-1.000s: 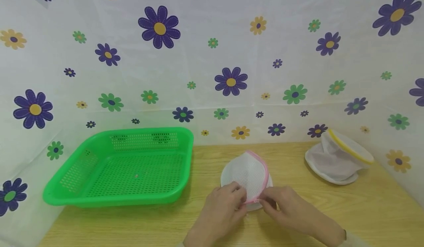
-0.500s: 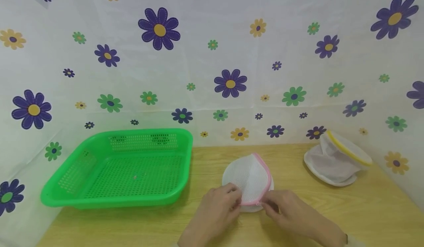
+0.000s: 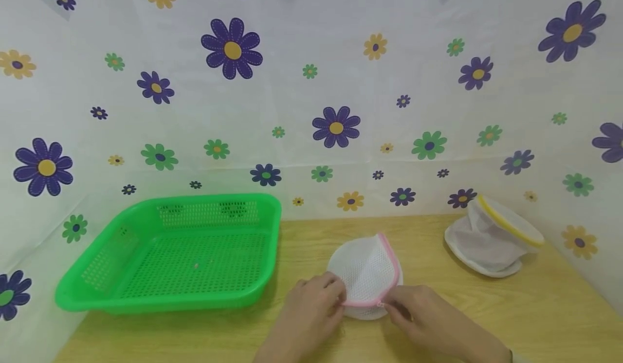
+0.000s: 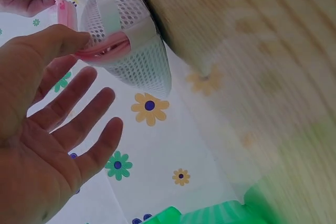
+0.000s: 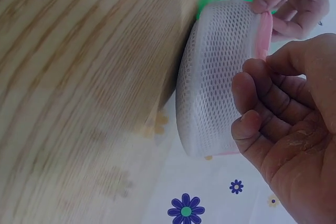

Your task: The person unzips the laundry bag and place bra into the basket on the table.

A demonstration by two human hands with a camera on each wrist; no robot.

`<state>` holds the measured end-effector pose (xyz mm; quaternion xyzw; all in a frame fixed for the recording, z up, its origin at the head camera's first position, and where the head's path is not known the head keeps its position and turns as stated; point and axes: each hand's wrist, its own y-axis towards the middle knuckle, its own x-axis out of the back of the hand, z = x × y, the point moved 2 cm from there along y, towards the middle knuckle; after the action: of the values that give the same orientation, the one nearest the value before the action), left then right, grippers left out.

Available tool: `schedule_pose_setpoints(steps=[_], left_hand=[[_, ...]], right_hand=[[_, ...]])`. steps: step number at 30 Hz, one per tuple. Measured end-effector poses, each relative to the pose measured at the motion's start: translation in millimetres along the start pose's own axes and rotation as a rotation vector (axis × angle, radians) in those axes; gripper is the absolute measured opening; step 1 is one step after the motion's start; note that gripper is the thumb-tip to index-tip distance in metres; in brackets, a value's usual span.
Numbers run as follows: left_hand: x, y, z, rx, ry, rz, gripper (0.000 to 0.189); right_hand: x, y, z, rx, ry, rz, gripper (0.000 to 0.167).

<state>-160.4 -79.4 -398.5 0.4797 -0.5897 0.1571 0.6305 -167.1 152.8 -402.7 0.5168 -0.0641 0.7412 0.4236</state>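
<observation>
I find the head view softly, evenly lit, with faint shadow beside the green perforated plastic basket (image 3: 274, 244). The white flower-printed sheet (image 3: 272, 98) looks stretched toward the edges. Right wrist view: pale wood-grain tabletop (image 5: 100, 66) blurred, faintly mirroring flowers; my right hand (image 5: 302, 140) sharper.

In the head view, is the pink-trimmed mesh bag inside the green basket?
No, the mesh bag rests on the wood-grain table.

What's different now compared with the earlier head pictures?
The left hand has moved a little left along the mesh bag's pink edge, so more of that edge shows between the hands. The mesh bag and right hand have shifted slightly right. Neither hand has let go. The green basket and yellow-rimmed bag stayed put.
</observation>
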Motion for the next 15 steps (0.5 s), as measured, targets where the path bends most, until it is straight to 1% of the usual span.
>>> schedule_pose_setpoints(steps=[2,4,8,9,11,15], left_hand=[[0.7,1.9,-3.6,-0.012,0.005,-0.003,0.016],[0.8,3.9,-7.5,-0.032,0.011,-0.003,0.018],[-3.2,8.0,-14.1,-0.093,0.039,-0.016,0.018],[-4.7,8.6,-15.4,-0.105,0.046,-0.028,0.017],[-7.9,9.4,-17.4,-0.122,0.064,-0.055,0.016],[-12.1,9.9,-18.7,-0.129,0.079,-0.085,0.013]], right_hand=[[1.2,-0.4,-0.1,-0.043,0.022,0.020,0.012],[2.4,-0.9,-0.6,-0.112,0.069,0.065,0.011],[2.8,-2.3,-2.1,-0.219,0.146,0.148,0.012],[2.7,-2.5,-2.2,-0.234,0.158,0.162,0.013],[2.1,-2.6,-1.9,-0.235,0.156,0.167,0.012],[2.3,-2.5,-1.5,-0.244,0.155,0.173,0.012]])
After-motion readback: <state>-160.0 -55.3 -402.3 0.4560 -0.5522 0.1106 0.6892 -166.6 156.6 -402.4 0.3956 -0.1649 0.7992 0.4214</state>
